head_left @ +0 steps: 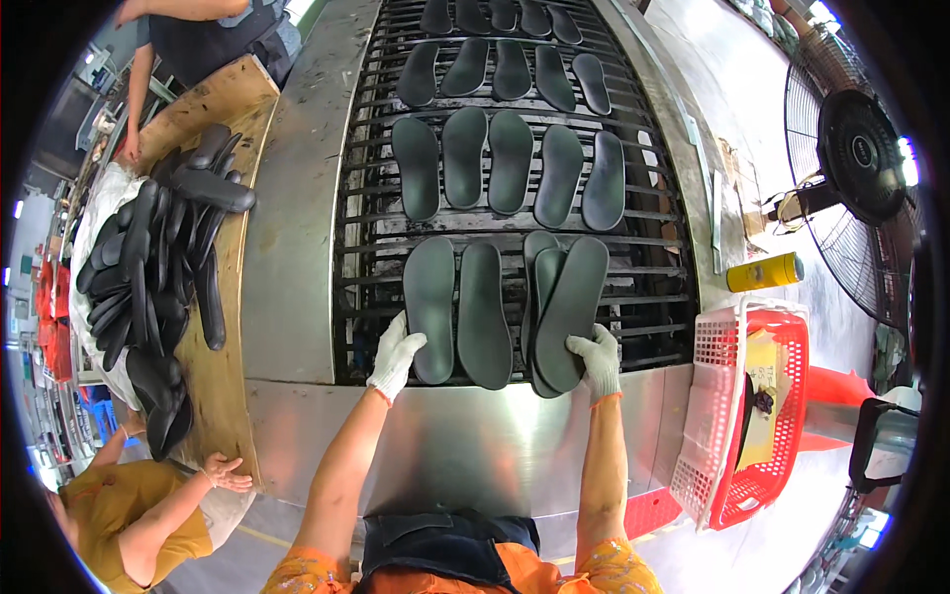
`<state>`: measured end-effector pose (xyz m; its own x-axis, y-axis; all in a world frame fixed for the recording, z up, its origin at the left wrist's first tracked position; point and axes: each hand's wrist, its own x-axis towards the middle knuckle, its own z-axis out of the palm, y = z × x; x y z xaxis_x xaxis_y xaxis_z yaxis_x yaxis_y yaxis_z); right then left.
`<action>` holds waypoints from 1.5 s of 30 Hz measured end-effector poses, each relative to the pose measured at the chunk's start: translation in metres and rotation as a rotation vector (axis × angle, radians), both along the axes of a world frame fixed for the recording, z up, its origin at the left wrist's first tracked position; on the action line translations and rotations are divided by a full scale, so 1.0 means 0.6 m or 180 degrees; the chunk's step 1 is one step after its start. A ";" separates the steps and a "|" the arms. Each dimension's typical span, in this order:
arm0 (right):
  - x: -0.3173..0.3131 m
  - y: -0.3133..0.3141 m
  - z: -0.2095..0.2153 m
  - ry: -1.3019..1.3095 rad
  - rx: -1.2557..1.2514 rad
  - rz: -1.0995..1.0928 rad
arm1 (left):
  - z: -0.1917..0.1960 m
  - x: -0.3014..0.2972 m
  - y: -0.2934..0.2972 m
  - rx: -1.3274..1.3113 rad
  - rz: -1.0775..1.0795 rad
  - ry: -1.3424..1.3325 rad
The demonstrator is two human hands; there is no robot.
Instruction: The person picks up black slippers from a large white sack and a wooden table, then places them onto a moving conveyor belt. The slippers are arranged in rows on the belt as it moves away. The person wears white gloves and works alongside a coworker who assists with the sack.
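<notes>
Both hands wear white gloves. My left hand (pixel 398 353) is at the left edge of a dark insole (pixel 429 307), thumb on top near its heel and the other fingers mostly hidden. Just right of it lies another dark insole (pixel 483 317). My right hand (pixel 597 359) grips the heel end of a tilted insole (pixel 572 315), its thumb over the top face. That insole overlaps others (pixel 540 253) fanned out beneath it. All of these are at the near end of a slatted conveyor (pixel 386 231).
Rows of insoles (pixel 511 161) lie farther up the conveyor. At left a wooden-edged bin (pixel 223 396) holds heaped insoles (pixel 148 257), with two other people beside it. On the right are stacked plastic baskets (pixel 717 376), a yellow bottle (pixel 765 271) and a black fan (pixel 863 158).
</notes>
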<state>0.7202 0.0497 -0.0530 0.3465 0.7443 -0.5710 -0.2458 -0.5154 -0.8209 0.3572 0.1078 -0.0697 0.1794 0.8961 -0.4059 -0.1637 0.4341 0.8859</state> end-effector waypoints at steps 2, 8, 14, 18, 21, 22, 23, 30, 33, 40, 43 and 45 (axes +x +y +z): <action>0.010 0.004 0.003 -0.0022 -0.0031 -0.0129 | -0.003 0.001 -0.002 0.0033 0.0078 0.0004; 0.068 0.025 -0.011 -0.0571 0.0494 -0.0598 | 0.006 0.007 0.003 0.0022 0.0119 -0.0003; 0.110 0.045 -0.003 -0.1494 -0.0149 -0.0299 | -0.008 0.000 0.006 0.0130 0.0228 0.0114; 0.141 0.050 0.016 -0.1828 -0.0094 -0.0423 | -0.003 -0.012 0.000 -0.0399 0.0383 0.0439; 0.205 0.046 -0.005 -0.2351 -0.0047 -0.0375 | 0.016 -0.009 -0.003 -0.0555 0.0563 0.0623; 0.222 0.048 -0.013 -0.2327 0.0048 -0.0301 | 0.010 -0.019 -0.010 -0.0482 0.0683 0.0559; 0.237 0.047 -0.021 -0.2294 0.0158 -0.0218 | 0.007 -0.028 -0.016 -0.0369 0.0660 0.0591; 0.303 0.030 -0.073 -0.2933 0.0347 0.0038 | 0.035 -0.071 -0.061 -0.0114 0.0574 0.0675; 0.260 0.055 -0.048 -0.2966 -0.0246 0.0061 | 0.037 -0.108 -0.091 -0.0163 0.0774 0.0846; 0.165 0.092 -0.012 -0.4527 -0.0564 0.0310 | 0.068 -0.163 -0.110 -0.0394 0.1274 0.0530; 0.001 0.106 0.029 -0.4304 0.0061 0.0788 | 0.061 -0.213 -0.128 -0.0327 0.1544 0.0876; -0.106 0.126 0.058 -0.3461 0.0250 0.1345 | 0.035 -0.257 -0.138 -0.0241 0.1860 0.0928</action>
<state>0.6565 0.1253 -0.0182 0.3409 0.9372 -0.0733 0.7848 -0.3267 -0.5267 0.2029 0.0247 -0.0486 -0.4550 0.7798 -0.4300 -0.1491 0.4094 0.9001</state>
